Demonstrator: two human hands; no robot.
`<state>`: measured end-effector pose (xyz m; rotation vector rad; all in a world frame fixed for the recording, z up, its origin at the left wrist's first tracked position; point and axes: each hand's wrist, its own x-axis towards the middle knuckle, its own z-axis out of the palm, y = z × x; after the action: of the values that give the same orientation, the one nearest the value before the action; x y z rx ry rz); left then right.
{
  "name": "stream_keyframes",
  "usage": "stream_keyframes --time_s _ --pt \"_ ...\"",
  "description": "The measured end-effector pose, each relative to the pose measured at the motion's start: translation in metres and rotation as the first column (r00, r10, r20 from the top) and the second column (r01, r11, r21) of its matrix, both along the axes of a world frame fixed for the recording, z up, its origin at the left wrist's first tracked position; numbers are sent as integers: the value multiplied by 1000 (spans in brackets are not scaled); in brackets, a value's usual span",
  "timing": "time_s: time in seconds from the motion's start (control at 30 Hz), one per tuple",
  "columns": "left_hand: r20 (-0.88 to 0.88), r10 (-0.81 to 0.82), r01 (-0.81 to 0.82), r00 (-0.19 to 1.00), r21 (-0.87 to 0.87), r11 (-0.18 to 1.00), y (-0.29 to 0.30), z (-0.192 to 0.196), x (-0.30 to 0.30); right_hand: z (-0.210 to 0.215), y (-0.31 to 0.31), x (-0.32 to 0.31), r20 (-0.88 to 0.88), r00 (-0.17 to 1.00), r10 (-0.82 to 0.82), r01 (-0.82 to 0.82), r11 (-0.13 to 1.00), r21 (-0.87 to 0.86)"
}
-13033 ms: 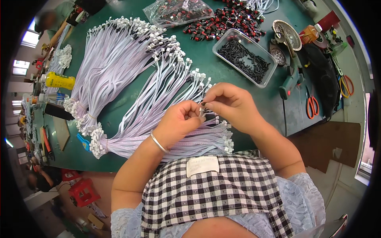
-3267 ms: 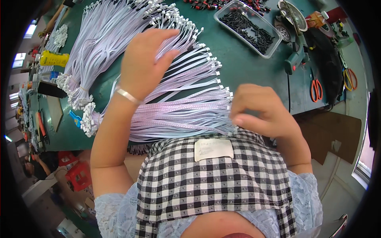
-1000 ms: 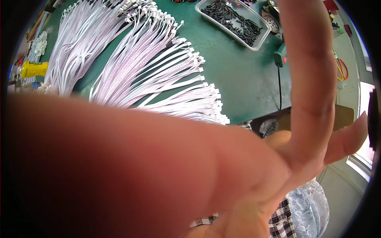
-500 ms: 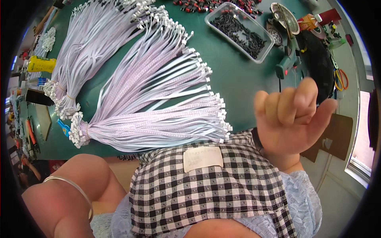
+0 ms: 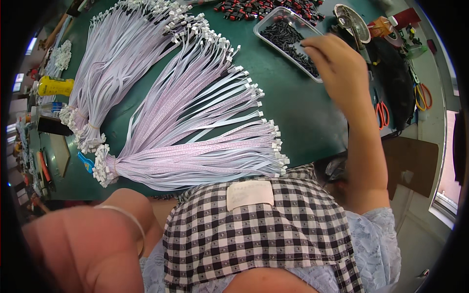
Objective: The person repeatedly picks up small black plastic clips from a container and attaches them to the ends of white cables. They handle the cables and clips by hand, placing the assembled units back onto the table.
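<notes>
At the upper right my right hand reaches over the clear plastic tray, its fingers bent together in a pinch at the black pieces. Small black tube-like pieces lie in that tray. Whatever sits at the fingertips is too small to name. My left hand is low at the left, close to the camera and blurred, below a pale bracelet; its fingers do not show. Between the hands a bundle of flat white-and-pink cables with white connectors fans across the green table.
A second cable bundle lies farther left. Black-and-red parts are heaped at the back. Orange-handled scissors, a metal dish and a black bag lie right. A yellow bottle stands left, near a blue clip.
My right hand has moved from the near right, above the apron, up and forward to the tray. My left hand has come closer to the camera. The view has shifted slightly.
</notes>
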<state>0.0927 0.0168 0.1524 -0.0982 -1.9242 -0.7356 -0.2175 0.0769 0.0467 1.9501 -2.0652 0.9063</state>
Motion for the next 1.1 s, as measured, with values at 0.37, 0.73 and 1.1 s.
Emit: stream_keyframes --time_s 0.37,0.73,1.1 --pt "714 297 -272 634 -153 950 -42 -131 -46 -53 -30 -51 -177 982 66 30 872 488" --pt "751 449 -203 485 -403 893 -59 -137 -60 -33 -27 -44 -202 979 22 80 874 479" --pt "744 490 -162 454 -473 866 -54 -147 -65 -40 -35 -37 -80 989 123 -55 814 578"
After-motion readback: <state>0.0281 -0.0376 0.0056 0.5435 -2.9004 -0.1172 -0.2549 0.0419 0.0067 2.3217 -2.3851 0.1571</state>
